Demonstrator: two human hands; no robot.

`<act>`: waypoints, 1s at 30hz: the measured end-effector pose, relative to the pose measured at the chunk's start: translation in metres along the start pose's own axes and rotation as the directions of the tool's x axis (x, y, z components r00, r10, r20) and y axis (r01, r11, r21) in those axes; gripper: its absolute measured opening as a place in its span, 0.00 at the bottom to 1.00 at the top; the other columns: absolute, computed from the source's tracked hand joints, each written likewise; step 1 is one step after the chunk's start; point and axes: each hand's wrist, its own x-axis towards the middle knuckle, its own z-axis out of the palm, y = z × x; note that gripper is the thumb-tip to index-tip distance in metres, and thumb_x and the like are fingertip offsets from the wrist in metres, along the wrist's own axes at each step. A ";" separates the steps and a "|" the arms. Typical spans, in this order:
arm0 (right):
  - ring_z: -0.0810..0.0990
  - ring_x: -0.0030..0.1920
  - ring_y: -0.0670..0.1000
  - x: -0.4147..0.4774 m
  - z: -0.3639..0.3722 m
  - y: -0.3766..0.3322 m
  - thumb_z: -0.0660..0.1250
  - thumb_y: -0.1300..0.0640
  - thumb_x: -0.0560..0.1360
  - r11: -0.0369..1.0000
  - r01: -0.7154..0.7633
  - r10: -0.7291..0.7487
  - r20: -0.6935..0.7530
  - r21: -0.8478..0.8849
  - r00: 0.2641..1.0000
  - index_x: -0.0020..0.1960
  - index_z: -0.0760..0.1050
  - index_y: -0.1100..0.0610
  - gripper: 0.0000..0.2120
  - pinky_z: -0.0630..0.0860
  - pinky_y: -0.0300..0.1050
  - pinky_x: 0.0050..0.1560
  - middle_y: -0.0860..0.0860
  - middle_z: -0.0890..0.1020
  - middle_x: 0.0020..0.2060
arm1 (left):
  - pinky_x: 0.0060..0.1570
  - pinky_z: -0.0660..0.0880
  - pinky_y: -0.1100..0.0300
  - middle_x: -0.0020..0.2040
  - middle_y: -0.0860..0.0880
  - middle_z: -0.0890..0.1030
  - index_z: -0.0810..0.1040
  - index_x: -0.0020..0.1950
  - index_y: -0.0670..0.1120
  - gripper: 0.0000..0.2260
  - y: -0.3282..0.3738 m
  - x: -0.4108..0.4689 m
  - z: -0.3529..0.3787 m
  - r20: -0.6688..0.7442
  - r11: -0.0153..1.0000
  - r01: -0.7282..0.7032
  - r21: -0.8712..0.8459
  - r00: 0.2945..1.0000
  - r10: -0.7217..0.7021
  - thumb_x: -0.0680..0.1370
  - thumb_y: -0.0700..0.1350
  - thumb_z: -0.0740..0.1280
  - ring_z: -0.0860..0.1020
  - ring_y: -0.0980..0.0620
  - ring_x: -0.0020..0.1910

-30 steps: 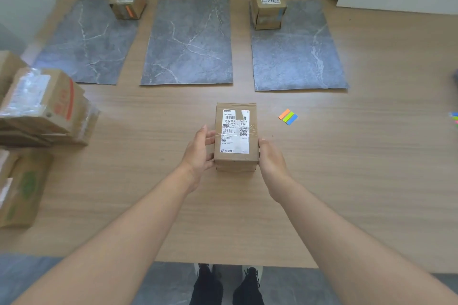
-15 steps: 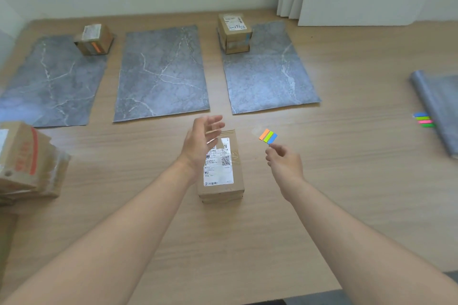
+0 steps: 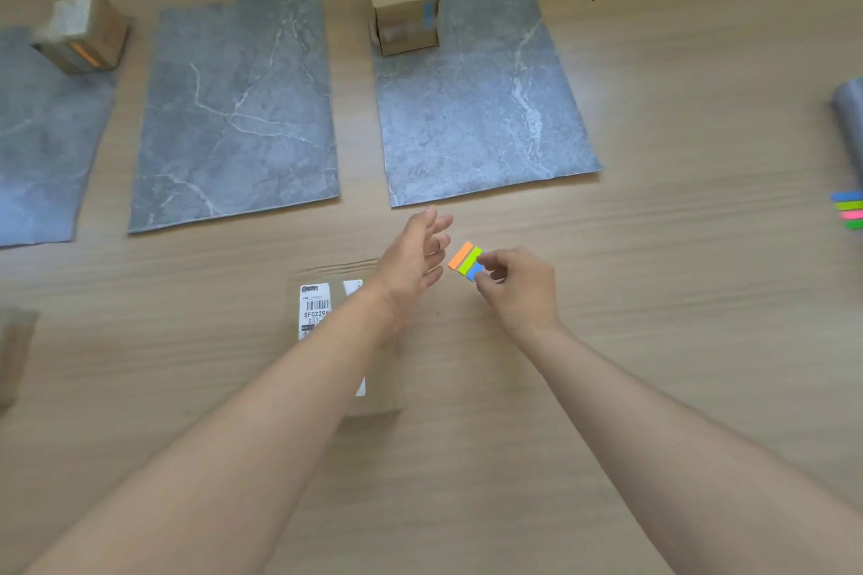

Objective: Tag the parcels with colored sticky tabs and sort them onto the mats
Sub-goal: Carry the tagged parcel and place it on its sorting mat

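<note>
— Parcels first: how many?
— Three I can be sure of. The near parcel [image 3: 315, 308] lies on the worktop [image 3: 654, 341], on the person's side of the mats. The orange-tabbed parcel [image 3: 79, 35] stands on the left mat [image 3: 42, 131]. The blue-tabbed parcel [image 3: 404, 0] stands at the far left corner of the right mat [image 3: 481, 107]. With the middle mat [image 3: 233, 107], that makes three mats.
— And tabs?
— One set of sticky tabs [image 3: 467, 259], three strips: orange, green, blue. It sits just right of the near parcel's far end. More spare tabs [image 3: 847, 210] show at the right edge.
— Anything hidden?
— The left forearm covers much of the near parcel and its label. Brown cardboard [image 3: 14, 355] at the left edge and a grey roll [image 3: 850, 107] at the right are cut off.
— Which way do things point?
— The near parcel's long axis runs away from the person. The strips slant from near-left to far-right.
— Hands?
— The left hand [image 3: 411, 257] is spread open, holding nothing, beside the tabs. The right hand [image 3: 518, 285] has its fingers [image 3: 488, 278] curled, pinching the blue strip's near end.
</note>
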 end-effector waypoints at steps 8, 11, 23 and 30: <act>0.78 0.42 0.51 0.033 0.026 0.010 0.81 0.51 0.69 0.996 0.050 -0.047 0.046 -0.076 0.998 0.51 0.86 0.56 0.14 0.68 0.40 0.43 0.54 0.80 0.43 | 0.63 0.69 0.58 0.72 0.46 0.73 0.74 0.72 0.48 0.22 -0.004 0.039 0.014 -0.056 1.000 0.017 0.016 0.998 -0.016 0.85 0.55 0.52 0.70 0.48 0.73; 0.80 0.40 0.51 0.038 0.025 0.011 0.82 0.53 0.67 0.998 0.025 -0.023 0.032 -0.062 0.999 0.48 0.87 0.55 0.12 0.67 0.38 0.42 0.52 0.81 0.41 | 0.59 0.68 0.60 0.72 0.47 0.72 0.74 0.72 0.48 0.22 -0.002 0.042 0.016 -0.053 0.999 0.024 0.029 0.998 -0.022 0.85 0.56 0.51 0.70 0.48 0.72; 0.83 0.39 0.51 0.055 0.011 -0.003 0.78 0.56 0.69 0.989 -0.018 0.044 0.169 -0.149 0.985 0.39 0.86 0.52 0.02 0.77 0.46 0.42 0.49 0.85 0.35 | 0.72 0.65 0.54 0.72 0.40 0.70 0.74 0.72 0.46 0.24 0.007 0.047 0.016 -0.012 0.992 0.096 0.085 0.995 -0.095 0.84 0.57 0.53 0.71 0.47 0.71; 0.78 0.39 0.63 0.052 0.003 -0.003 0.70 0.59 0.74 0.913 0.223 -0.158 0.207 -0.341 0.965 0.40 0.81 0.60 0.06 0.61 0.46 0.35 0.58 0.81 0.36 | 0.71 0.67 0.56 0.69 0.41 0.73 0.75 0.71 0.47 0.23 0.008 0.048 0.013 -0.013 0.989 0.123 0.081 0.992 -0.122 0.84 0.58 0.53 0.74 0.48 0.68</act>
